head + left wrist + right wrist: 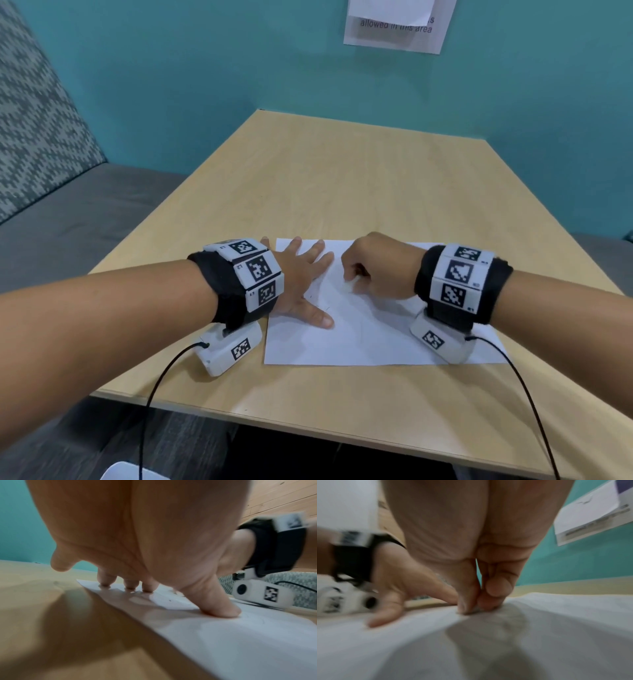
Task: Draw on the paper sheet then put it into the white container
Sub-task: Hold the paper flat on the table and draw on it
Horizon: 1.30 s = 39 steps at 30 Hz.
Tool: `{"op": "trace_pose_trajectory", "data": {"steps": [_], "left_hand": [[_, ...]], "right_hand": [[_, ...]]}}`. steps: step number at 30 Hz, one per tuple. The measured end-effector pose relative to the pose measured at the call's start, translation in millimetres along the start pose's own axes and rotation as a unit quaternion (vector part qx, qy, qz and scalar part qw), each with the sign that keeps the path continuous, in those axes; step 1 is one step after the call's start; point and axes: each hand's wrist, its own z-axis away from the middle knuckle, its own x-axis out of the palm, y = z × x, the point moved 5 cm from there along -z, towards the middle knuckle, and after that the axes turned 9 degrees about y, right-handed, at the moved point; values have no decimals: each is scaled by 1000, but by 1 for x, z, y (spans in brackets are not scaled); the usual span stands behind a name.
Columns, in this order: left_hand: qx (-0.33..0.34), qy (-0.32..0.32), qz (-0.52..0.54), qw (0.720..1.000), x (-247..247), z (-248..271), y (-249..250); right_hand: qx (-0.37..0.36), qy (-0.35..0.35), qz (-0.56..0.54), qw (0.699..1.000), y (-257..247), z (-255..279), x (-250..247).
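A white paper sheet (370,335) lies flat on the wooden table (342,178), near its front edge. My left hand (305,281) presses on the sheet's left part with fingers and thumb spread straight; the left wrist view shows the fingertips (130,586) touching the paper (240,642). My right hand (356,277) is curled over the middle of the sheet, knuckles up. Its thumb and fingers (471,601) pinch a small pale object (475,611) against the paper (539,628); it is too small to identify. Faint thin marks (322,305) show on the sheet between the hands.
A rounded white corner (133,474) shows below the table's front edge at the lower left. A grey upholstered bench (68,212) stands left of the table. A teal wall with a paper notice (397,27) stands behind. Black cables (154,394) trail from both wrist cameras.
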Motion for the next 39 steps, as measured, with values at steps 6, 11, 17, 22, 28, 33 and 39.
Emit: {"op": "trace_pose_trajectory", "data": {"steps": [6, 11, 17, 22, 28, 33, 39], "left_hand": [[3, -7, 2, 1000, 0, 0, -1], [1, -1, 2, 1000, 0, 0, 1], [-1, 0, 0, 1000, 0, -1, -1], [-1, -7, 2, 1000, -1, 1, 0], [-2, -5, -6, 1000, -2, 1, 2], [-8, -2, -4, 1000, -2, 0, 0], [-27, 38, 1, 999, -7, 13, 2]], "right_hand": [[-27, -31, -2, 999, -10, 8, 13], [22, 13, -1, 1000, 10, 0, -4], [0, -11, 5, 1000, 0, 4, 5], [2, -26, -7, 1000, -5, 8, 7], [26, 2, 3, 1000, 3, 1, -3], [-19, -34, -22, 999, -21, 11, 12], [10, -15, -21, 1000, -12, 5, 8]]}}
